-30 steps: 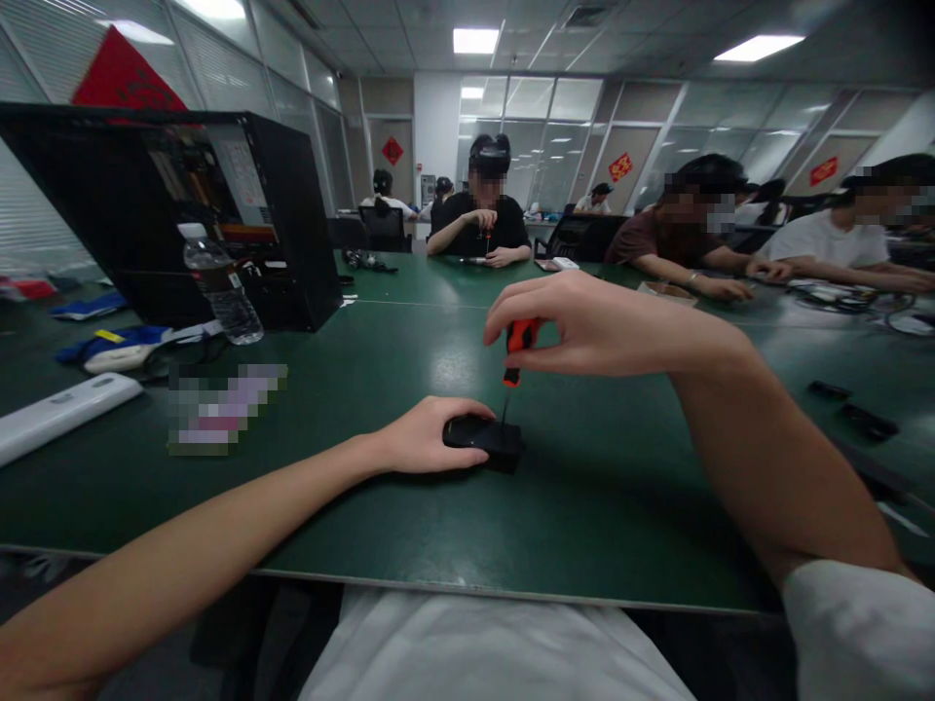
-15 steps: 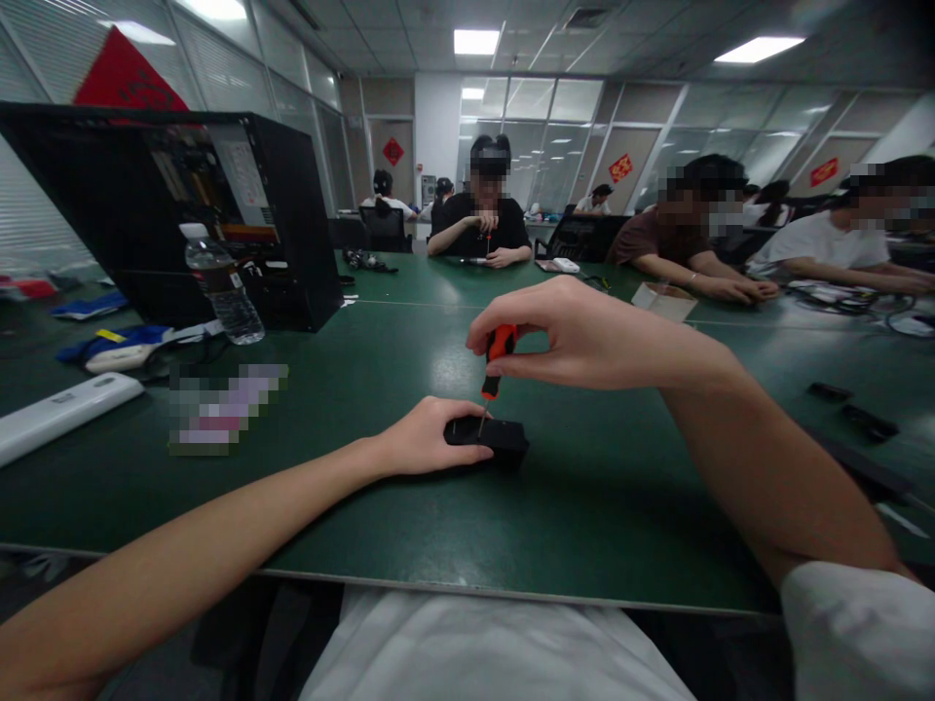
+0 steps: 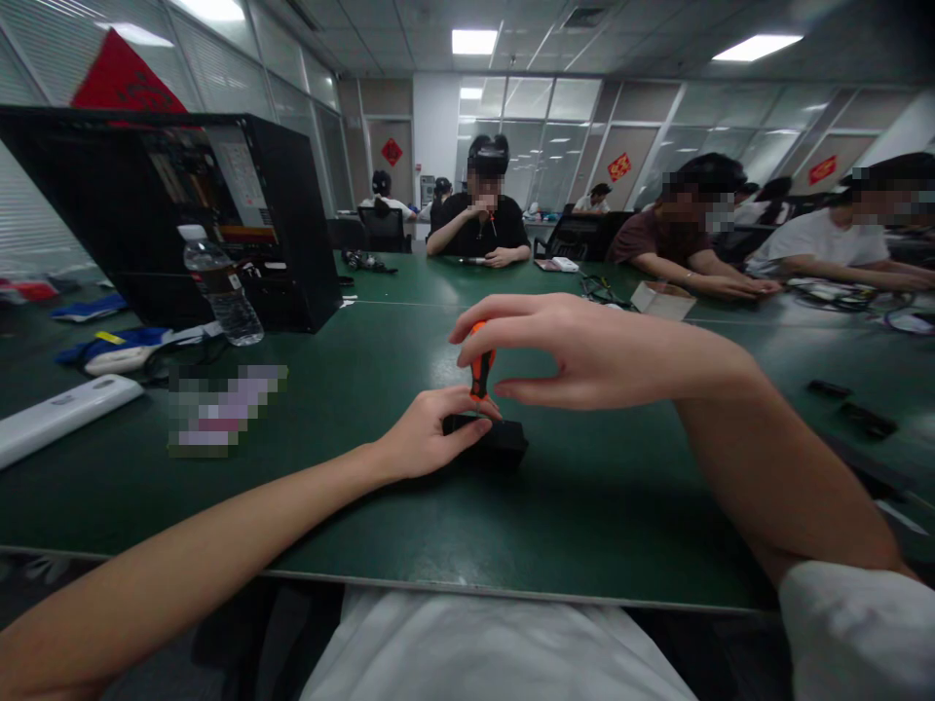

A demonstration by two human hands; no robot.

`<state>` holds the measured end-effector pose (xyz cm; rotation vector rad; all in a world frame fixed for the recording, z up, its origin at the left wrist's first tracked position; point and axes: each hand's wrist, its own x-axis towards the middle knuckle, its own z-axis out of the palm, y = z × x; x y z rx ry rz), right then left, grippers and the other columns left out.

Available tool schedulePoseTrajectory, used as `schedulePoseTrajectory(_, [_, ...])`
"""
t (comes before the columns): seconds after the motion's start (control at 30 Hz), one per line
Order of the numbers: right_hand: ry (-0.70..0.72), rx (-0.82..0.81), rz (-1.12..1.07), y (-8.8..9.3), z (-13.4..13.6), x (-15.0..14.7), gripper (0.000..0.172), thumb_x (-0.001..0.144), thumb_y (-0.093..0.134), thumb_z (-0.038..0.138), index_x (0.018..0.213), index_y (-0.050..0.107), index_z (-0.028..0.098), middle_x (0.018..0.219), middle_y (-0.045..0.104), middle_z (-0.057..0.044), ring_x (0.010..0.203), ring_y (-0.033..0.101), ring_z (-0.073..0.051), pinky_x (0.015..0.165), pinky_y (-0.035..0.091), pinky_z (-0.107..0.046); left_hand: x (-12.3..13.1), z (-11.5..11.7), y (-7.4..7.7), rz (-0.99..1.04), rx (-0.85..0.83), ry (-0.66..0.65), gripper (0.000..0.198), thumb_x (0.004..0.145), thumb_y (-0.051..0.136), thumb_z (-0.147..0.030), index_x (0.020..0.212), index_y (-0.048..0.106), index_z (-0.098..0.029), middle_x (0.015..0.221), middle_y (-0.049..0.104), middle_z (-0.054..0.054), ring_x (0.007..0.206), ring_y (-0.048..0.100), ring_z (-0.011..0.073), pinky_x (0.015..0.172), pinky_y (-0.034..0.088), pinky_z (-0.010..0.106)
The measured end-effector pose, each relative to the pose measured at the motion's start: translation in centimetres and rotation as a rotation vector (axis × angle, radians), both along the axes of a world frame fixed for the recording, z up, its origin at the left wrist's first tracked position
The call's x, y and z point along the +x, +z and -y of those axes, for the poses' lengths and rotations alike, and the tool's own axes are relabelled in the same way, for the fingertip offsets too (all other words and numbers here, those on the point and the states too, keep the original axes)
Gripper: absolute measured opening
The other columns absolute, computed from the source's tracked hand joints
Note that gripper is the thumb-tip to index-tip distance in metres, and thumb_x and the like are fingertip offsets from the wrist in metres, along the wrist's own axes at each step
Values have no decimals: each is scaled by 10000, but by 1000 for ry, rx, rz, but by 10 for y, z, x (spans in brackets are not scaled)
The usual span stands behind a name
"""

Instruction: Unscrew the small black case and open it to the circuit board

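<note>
From here I see the black block (image 3: 507, 450) lying on the green surface (image 3: 584, 526), its long axis running left to right, the right end slightly nearer the person. The left grip (image 3: 415, 436) is clasped around its left part. Above it the orange-and-black screwdriver (image 3: 480, 368) stands nearly upright, tip down. The right grip (image 3: 584, 350) is loosely curled on its handle, fingers at the top; whether the thumb touches, I can't tell. A bottle (image 3: 223, 287) stands far left.
</note>
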<state>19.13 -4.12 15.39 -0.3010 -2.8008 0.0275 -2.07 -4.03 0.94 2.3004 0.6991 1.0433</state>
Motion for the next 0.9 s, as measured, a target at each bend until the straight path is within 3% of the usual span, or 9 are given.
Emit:
schedulePoseTrajectory(0.17, [-167,131,-122,-4,1,-6,241,976,602,368,1081,676,164,967,714,-78,799,633,-185,731,447,-294,3,5,3,21,-17,-30,242,1025,514,-295,990,712,-160,1021,732,77,972,676,196,904,503,299])
schedulePoseTrajectory(0.27, [-203,146,-136,-2,3,-5,198,1003,548,308,940,674,169,837,687,-49,703,593,-153,672,411,-276,5,6,5,14,-30,-32,260,1032,495,-301,960,704,-164,1013,730,75,955,674,194,890,506,294])
schedulePoseTrajectory(0.4, [-68,77,-124,3,6,-1,143,973,526,222,955,667,209,1173,669,-79,953,633,-192,789,471,-296,5,5,6,-4,-33,-31,277,1041,478,-298,931,695,-164,1001,728,70,960,672,189,920,495,296])
schedulePoseTrajectory(0.47, [-94,91,-143,3,6,-1,135,967,556,267,1016,672,216,1245,649,-90,1016,629,-214,830,473,-315,5,4,6,-8,-38,-27,284,1044,470,-304,930,689,-165,993,727,71,955,673,191,919,499,301])
schedulePoseTrajectory(0.6, [-300,193,-179,-2,2,-5,248,972,600,393,1012,691,166,865,701,-72,780,628,-199,723,424,-302,6,5,6,-9,-18,-35,267,1037,475,-290,918,679,-164,973,721,72,948,672,192,908,503,300])
schedulePoseTrajectory(0.7, [-249,132,-110,-3,-1,-6,227,985,584,336,881,692,166,719,660,-33,658,588,-152,651,396,-275,6,7,6,-17,1,-36,239,1029,488,-261,924,678,-162,960,716,68,933,670,184,885,502,285])
schedulePoseTrajectory(0.83, [-9,12,-62,1,1,-2,134,953,565,189,979,696,197,1139,688,-75,967,649,-181,800,478,-281,5,7,6,-18,14,-36,247,1033,481,-257,920,678,-157,968,716,71,934,666,181,877,494,283])
schedulePoseTrajectory(0.9, [12,25,-65,2,2,-1,178,944,572,191,1080,684,216,1320,621,-87,1109,621,-205,879,483,-306,4,6,6,-15,20,-27,251,1032,483,-263,911,677,-160,956,717,70,920,665,184,866,493,288])
